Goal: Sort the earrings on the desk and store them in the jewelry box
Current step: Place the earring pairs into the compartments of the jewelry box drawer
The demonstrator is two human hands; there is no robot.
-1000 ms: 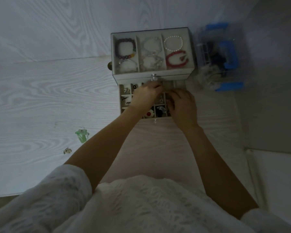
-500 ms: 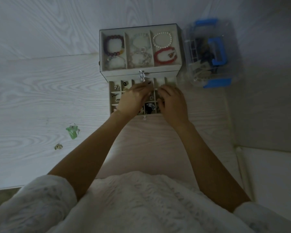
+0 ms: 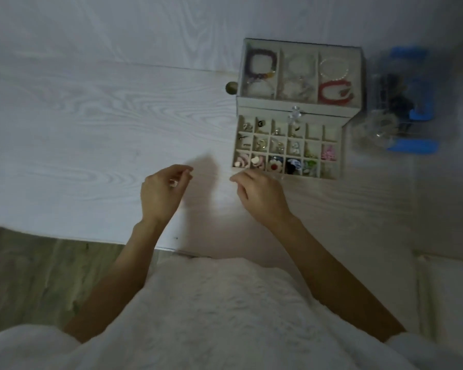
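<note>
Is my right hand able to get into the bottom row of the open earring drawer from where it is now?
Probably yes. The right hand sits on the desk just in front of the pulled-out drawer, its compartments are uncovered from above, and nothing lies between. The left hand is off to the side.

Blurred: jewelry box (image 3: 292, 109) drawer contents (small earrings indistinct); clear blue-handled bin (image 3: 401, 102) contents unreadable; frame dim.
</note>
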